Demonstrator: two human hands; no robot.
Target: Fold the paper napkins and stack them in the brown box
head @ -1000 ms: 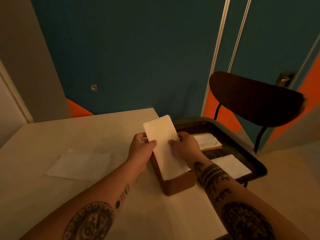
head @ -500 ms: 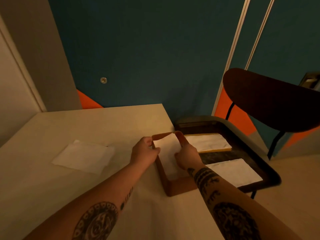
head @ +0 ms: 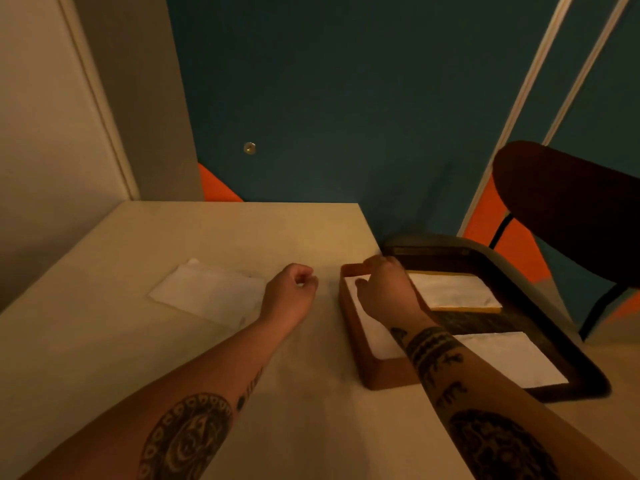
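Note:
The brown box stands at the table's right edge with a folded white napkin lying flat inside it. My right hand is over the far end of the box, thumb resting on that napkin and fingertips at the far rim. My left hand hovers over the table just left of the box, fingers curled and holding nothing. An unfolded white napkin lies flat on the table to the left of my left hand.
A dark tray sits right of the box, beyond the table's edge, holding a napkin on a yellow pad and another napkin. A dark chair back rises behind it. Walls close off the far and left sides.
The folded napkin went from upright in both hands down into the box. My left hand let go and moved left; my right hand stays on the napkin.

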